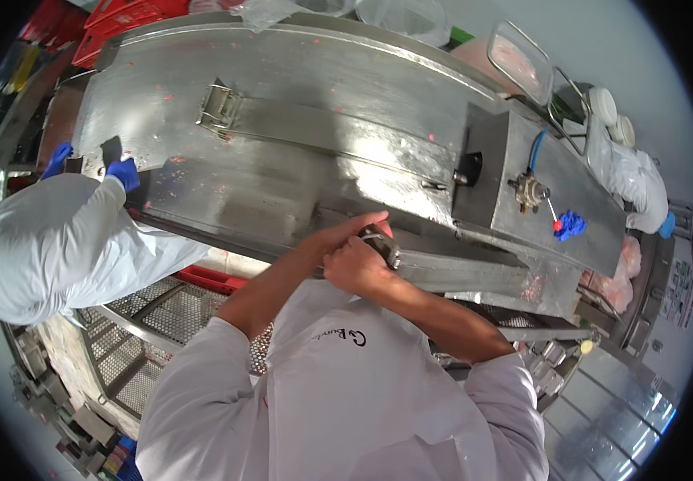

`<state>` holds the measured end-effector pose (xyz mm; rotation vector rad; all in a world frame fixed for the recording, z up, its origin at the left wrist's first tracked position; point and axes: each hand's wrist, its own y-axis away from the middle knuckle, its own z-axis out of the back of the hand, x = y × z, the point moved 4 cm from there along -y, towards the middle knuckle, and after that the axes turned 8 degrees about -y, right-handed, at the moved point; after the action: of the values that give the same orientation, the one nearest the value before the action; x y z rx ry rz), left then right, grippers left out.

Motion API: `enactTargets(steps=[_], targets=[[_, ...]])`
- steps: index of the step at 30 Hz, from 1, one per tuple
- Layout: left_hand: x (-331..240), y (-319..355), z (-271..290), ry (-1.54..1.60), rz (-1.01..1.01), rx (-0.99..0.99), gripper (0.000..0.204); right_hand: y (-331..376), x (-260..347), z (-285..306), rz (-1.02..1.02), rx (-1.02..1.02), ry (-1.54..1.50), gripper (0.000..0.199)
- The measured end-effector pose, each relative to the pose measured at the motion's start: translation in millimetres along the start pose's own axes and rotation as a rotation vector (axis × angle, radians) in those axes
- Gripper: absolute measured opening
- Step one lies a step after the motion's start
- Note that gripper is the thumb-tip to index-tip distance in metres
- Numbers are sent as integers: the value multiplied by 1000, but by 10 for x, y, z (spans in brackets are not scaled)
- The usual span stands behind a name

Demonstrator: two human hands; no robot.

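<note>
Both my hands are bare and close together over the near edge of the steel worktable (282, 64). Between them is a small, dark, shiny metal-looking piece (380, 247) with a pale band; its kind I cannot make out. My left hand (353, 231) is at its far side, fingers closed against it. My right hand (356, 267) is curled around its near side. Below them a steel trough (458, 271) runs along the table's edge. Farther back, a long steel channel (322, 128) with a wire latch (218, 108) at its left end lies on the tabletop.
A steel box (539, 184) with a red-knobbed lever (556, 226) and a crumpled blue glove (572, 225) stands at right. A co-worker (50, 240) in white with blue gloves is at left; another person (631, 180) is far right. Perforated steel racks (134, 353) are below.
</note>
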<state>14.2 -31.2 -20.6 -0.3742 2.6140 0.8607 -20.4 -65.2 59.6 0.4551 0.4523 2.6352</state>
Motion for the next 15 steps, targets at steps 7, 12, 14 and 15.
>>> enactTargets(steps=[7, 12, 14, 15], targets=[[-549, -122, 19, -894, -125, -107, 40, 790, -215, 198, -41, -863, -276, 48], [-434, -114, -161, -1463, -584, -82, 35, 1299, -593, -771, -440, -525, -251, 105], [-352, -211, 43, -1588, -650, -17, 39, 1194, -692, -1216, -480, -496, -206, 109], [-360, -255, 106, -1643, -570, 66, 41, 1139, -707, -1357, -501, -487, -230, 109]])
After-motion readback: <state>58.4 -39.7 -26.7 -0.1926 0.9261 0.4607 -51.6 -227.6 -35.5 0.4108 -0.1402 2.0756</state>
